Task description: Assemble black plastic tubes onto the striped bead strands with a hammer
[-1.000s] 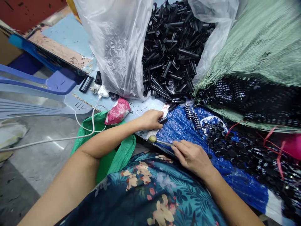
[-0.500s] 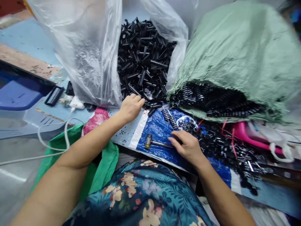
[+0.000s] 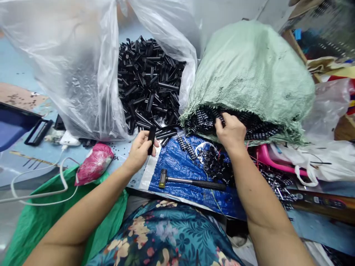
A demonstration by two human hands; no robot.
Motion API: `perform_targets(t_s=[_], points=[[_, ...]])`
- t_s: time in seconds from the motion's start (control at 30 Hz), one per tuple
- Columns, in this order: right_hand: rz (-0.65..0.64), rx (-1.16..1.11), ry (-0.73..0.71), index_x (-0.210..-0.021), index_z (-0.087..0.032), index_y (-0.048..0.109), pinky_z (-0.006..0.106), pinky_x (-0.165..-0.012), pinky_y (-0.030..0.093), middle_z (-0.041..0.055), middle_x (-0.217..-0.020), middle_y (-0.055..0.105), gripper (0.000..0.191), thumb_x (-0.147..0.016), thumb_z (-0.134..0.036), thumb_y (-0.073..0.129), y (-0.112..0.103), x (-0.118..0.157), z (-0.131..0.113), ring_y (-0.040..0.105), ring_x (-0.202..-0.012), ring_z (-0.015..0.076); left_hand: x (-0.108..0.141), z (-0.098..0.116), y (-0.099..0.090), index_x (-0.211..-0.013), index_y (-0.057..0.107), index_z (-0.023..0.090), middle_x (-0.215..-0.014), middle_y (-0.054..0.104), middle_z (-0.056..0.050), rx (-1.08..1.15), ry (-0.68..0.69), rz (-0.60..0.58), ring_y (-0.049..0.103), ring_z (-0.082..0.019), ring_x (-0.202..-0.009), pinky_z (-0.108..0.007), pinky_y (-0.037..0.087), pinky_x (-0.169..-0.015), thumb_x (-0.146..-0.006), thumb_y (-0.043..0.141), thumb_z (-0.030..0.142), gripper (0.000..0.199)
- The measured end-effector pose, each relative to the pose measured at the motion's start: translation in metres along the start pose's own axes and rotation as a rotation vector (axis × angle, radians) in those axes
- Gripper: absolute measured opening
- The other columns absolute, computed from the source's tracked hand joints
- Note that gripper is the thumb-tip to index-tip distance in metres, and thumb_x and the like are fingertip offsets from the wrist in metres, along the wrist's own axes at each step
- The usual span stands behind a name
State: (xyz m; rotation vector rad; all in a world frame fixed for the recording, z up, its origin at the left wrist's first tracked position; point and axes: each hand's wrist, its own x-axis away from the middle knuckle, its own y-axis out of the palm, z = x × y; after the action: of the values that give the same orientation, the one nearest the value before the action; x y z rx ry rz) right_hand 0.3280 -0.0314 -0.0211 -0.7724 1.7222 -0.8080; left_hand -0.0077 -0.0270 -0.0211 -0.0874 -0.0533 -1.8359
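Note:
My left hand point(image 3: 139, 150) holds a black plastic piece point(image 3: 151, 140) upright between thumb and fingers, in front of the heap of black parts point(image 3: 151, 83) in a clear plastic bag point(image 3: 108, 85). At the mouth of a pale green woven sack point(image 3: 255, 70), my right hand point(image 3: 230, 131) has its fingertips against the black, white-marked pieces point(image 3: 203, 118). Its fingers are curled, and anything between them is hidden. A hammer point(image 3: 191, 181) lies on the blue sheet point(image 3: 177, 162) between my forearms, its head to the left.
A pink wrapped bundle point(image 3: 94, 163) and white cable point(image 3: 63, 177) lie at the left, above green fabric point(image 3: 41, 221). Small black parts point(image 3: 216, 160) lie beside the hammer. Farther right are a pink handle point(image 3: 277, 162) and white plastic bags point(image 3: 332, 159).
My left hand has come back from the heap's edge, now with a black piece showing in it. My right hand has moved from beside the hammer up to the sack's opening.

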Motion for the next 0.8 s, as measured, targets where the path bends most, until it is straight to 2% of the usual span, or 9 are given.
perform_targets(t_s=[0.07,0.13,0.23,0.3,0.4,0.53,0.63,0.73,0.8], points=[[0.106,-0.141,0.010,-0.112,-0.017,0.071,0.038,-0.080,0.050,0.0112,-0.097,0.068,0.035,-0.093,-0.042,0.057,-0.008,0.009,0.005,0.062,-0.086,0.0231,0.011,-0.004,0.003,-0.094,0.047,0.021,-0.062,0.059,0.006,0.204,-0.188,-0.008,0.043,-0.007,-0.038,-0.020,0.031,-0.042,-0.084,0.060,0.034,0.021],[0.213,-0.364,0.109,-0.108,-0.018,0.070,0.038,-0.078,0.051,0.0089,-0.095,0.066,0.036,-0.089,-0.049,0.064,-0.019,0.024,0.005,0.061,-0.081,0.0209,0.019,-0.006,0.006,-0.097,0.050,0.019,-0.056,0.057,0.008,0.273,-0.283,-0.029,0.038,-0.005,-0.034,-0.018,0.024,-0.039,-0.084,0.065,0.040,0.029],[0.253,-0.821,0.429,-0.100,-0.021,0.066,0.036,-0.071,0.053,0.0049,-0.088,0.063,0.041,-0.089,-0.060,0.061,-0.034,0.055,-0.012,0.060,-0.076,0.0186,0.025,-0.005,0.017,-0.105,0.051,0.018,-0.067,0.067,0.003,0.308,-0.293,-0.093,0.047,-0.006,-0.039,-0.018,0.032,-0.042,-0.082,0.070,0.041,0.037],[0.047,-1.174,0.647,-0.097,-0.023,0.062,0.033,-0.066,0.053,0.0025,-0.083,0.060,0.045,-0.093,-0.066,0.049,-0.039,0.076,-0.031,0.060,-0.073,0.0169,0.028,-0.003,0.031,-0.101,0.049,0.019,-0.073,0.070,0.002,0.334,-0.301,-0.138,0.050,-0.006,-0.042,-0.018,0.034,-0.045,-0.082,0.068,0.036,0.032],[-0.337,-1.550,0.901,-0.093,-0.023,0.060,0.025,-0.051,0.045,-0.0033,-0.070,0.051,0.048,-0.092,-0.069,0.046,-0.043,0.103,-0.061,0.049,-0.054,0.0108,0.034,-0.003,0.054,-0.091,0.048,0.019,-0.065,0.064,0.005,0.333,-0.335,-0.186,0.043,-0.004,-0.039,-0.017,0.028,-0.043,-0.084,0.065,0.036,0.025],[-0.374,-1.701,1.035,-0.099,-0.024,0.062,0.020,-0.040,0.029,-0.0091,-0.057,0.042,0.045,-0.091,-0.068,0.054,-0.046,0.123,-0.089,0.030,-0.040,0.0068,0.047,-0.006,0.075,-0.089,0.054,0.017,-0.063,0.059,0.004,0.219,-0.273,-0.210,0.042,-0.004,-0.041,-0.019,0.027,-0.043,-0.090,0.061,0.046,0.029],[-0.280,-1.735,1.052,-0.102,-0.025,0.064,0.021,-0.044,0.036,-0.0084,-0.057,0.048,0.044,-0.090,-0.067,0.057,-0.047,0.129,-0.104,0.038,-0.043,0.0071,0.056,-0.003,0.085,-0.083,0.056,0.017,-0.069,0.060,0.002,0.084,-0.119,-0.206,0.047,-0.006,-0.050,-0.021,0.036,-0.050,-0.092,0.061,0.046,0.031],[-0.181,-1.704,1.052,-0.098,-0.023,0.067,0.029,-0.069,0.055,-0.0004,-0.081,0.067,0.046,-0.089,-0.067,0.057,-0.046,0.131,-0.116,0.064,-0.072,0.0136,0.057,0.000,0.095,-0.084,0.062,0.016,-0.078,0.062,0.000,-0.020,0.043,-0.237,0.054,-0.010,-0.068,-0.023,0.043,-0.064,-0.080,0.076,0.041,0.029],[-0.188,-1.635,0.972,-0.102,-0.022,0.069,0.039,-0.091,0.056,0.0054,-0.104,0.071,0.050,-0.092,-0.067,0.051,-0.045,0.134,-0.118,0.068,-0.099,0.0208,0.056,0.001,0.099,-0.082,0.063,0.016,-0.074,0.059,0.002,-0.058,0.078,-0.278,0.051,-0.011,-0.068,-0.024,0.041,-0.064,-0.076,0.078,0.037,0.027]])
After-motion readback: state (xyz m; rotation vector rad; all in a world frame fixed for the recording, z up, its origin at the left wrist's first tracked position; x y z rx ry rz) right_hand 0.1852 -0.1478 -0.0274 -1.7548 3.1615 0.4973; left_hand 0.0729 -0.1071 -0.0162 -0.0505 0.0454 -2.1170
